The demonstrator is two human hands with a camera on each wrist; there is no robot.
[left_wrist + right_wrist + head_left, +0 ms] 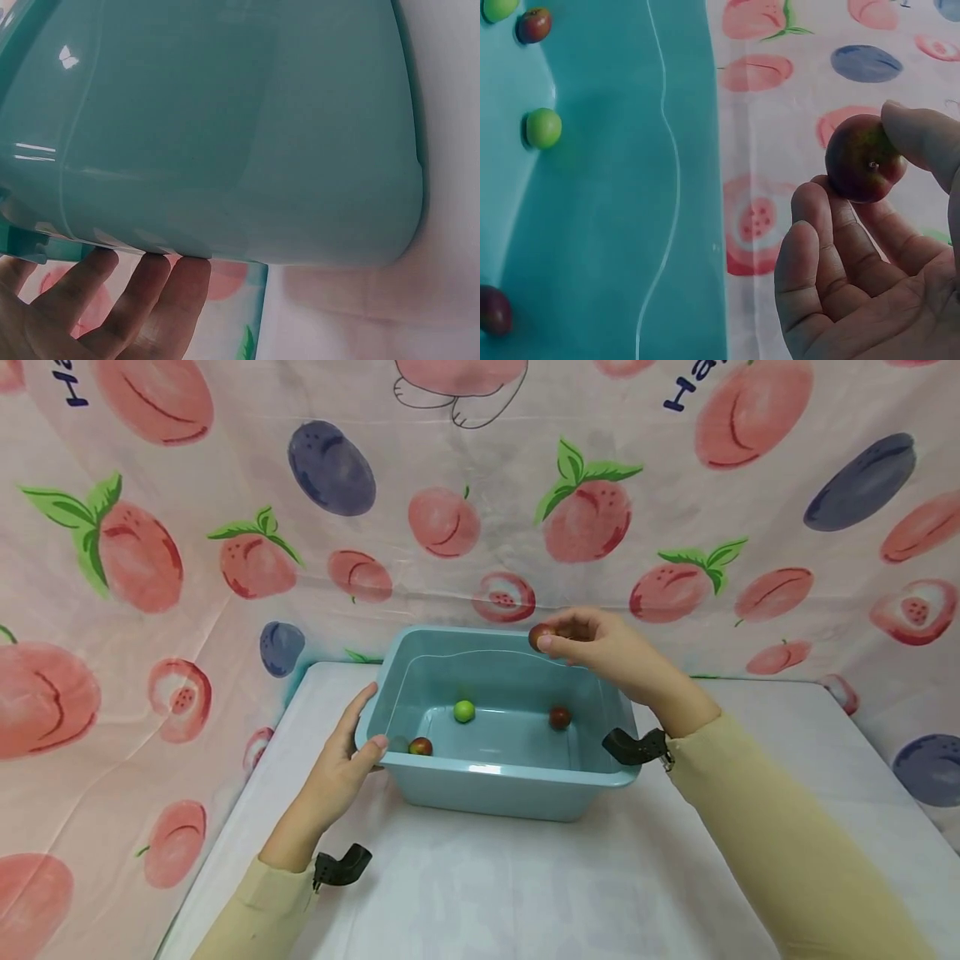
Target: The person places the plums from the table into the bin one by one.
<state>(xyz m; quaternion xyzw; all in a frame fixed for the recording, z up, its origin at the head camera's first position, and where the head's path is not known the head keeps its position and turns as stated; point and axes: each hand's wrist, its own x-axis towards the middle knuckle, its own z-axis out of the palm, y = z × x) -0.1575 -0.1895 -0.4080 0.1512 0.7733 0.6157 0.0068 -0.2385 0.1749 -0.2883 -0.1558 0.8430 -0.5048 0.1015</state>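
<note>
With fingers and thumb of the right hand (pixel 603 649), pinching a dark red fruit (pixel 865 159) near the far rim of a blue-green tub (pixel 495 793), and with the left hand (pixel 337 768) gripping its left end.

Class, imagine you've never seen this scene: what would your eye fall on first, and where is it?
Probably the blue tub on the white table, mid-picture in the head view, with green and reddish fruits inside. Next, the dark red fruit in the grip of the right hand, seen by the tub's far edge. Behind them spreads a cloth boldly printed with pink and blue fruit.
</note>
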